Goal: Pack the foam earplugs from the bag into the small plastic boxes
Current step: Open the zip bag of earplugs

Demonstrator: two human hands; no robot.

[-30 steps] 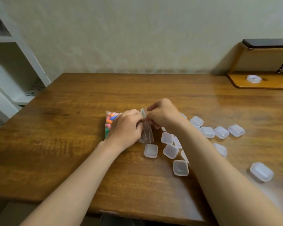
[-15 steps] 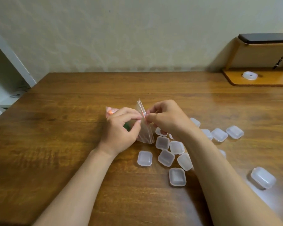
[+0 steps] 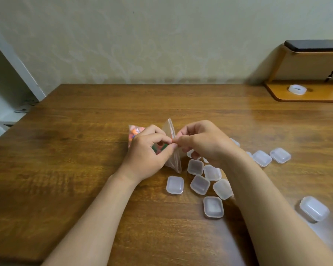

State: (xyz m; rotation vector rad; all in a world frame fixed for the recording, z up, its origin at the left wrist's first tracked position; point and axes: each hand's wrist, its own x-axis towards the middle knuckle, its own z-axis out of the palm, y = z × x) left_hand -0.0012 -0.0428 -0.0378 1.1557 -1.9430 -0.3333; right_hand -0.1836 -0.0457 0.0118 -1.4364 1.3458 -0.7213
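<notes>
Your left hand (image 3: pixel 148 156) and right hand (image 3: pixel 202 143) each pinched the top edge of the bag (image 3: pixel 169 129) of earplugs (image 3: pixel 136 131), held at mid-counter (image 3: pixel 65 160). Small closed boxes (image 3: pixel 175 185) lay scattered just right of it.

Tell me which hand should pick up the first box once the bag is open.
Right, probably. The right hand and left hand both pinch the bag at its mouth, but the boxes lie scattered beside the right hand and forearm. The left is across the bag from them and could steady it.
</notes>
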